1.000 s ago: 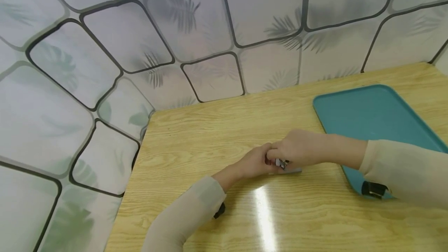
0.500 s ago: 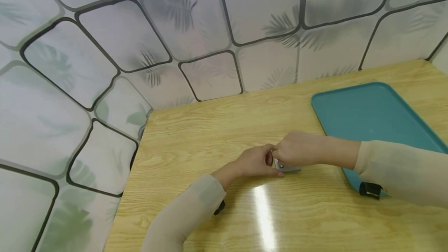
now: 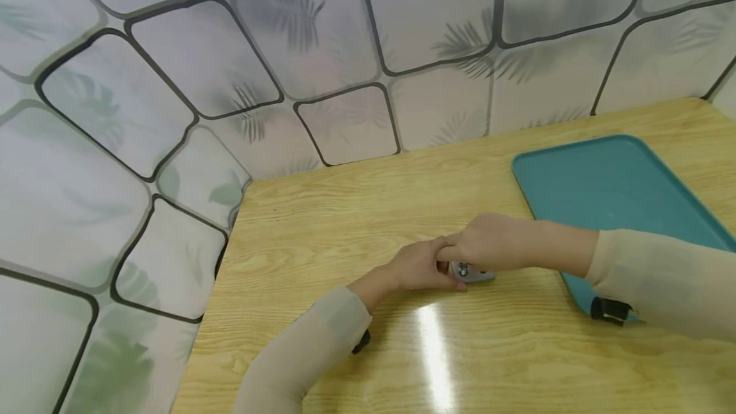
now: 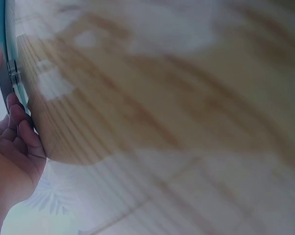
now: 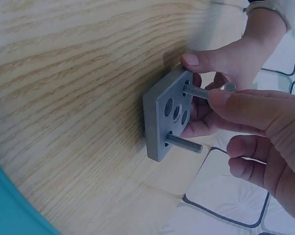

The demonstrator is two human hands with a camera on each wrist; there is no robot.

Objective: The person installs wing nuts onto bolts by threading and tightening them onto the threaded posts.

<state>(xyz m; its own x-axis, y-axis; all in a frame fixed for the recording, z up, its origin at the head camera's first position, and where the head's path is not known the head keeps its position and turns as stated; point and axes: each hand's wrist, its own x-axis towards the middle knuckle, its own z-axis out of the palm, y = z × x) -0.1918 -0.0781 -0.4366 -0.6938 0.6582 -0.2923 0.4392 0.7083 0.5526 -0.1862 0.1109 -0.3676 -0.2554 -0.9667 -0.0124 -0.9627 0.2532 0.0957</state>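
Note:
A small grey metal plate (image 5: 169, 115) with several round holes stands out from the tabletop in the right wrist view. Two threaded bolts jut from it: a lower bolt (image 5: 184, 143) that nothing touches, and an upper bolt (image 5: 196, 91). My right hand (image 5: 270, 132) pinches the upper bolt between thumb and finger, its other fingers curled. Behind, my left hand (image 3: 416, 265) grips the plate's edge, thumb on the near side. From the head view, the right hand (image 3: 489, 245) covers much of the plate. The left wrist view shows only the left fingers (image 4: 27, 132) at the plate's rim.
A teal tray (image 3: 598, 190) lies to the right, partly under the right forearm. The wood-grain table (image 3: 322, 229) meets a patterned wall (image 3: 345, 50) at the back and left. Black wrist straps (image 3: 611, 310) show below the sleeves.
The right fingers have shifted slightly at the bolt, moving away and back left. More of the plate shows below them, and the left thumb has come into sight. The left arm stays nearly still.

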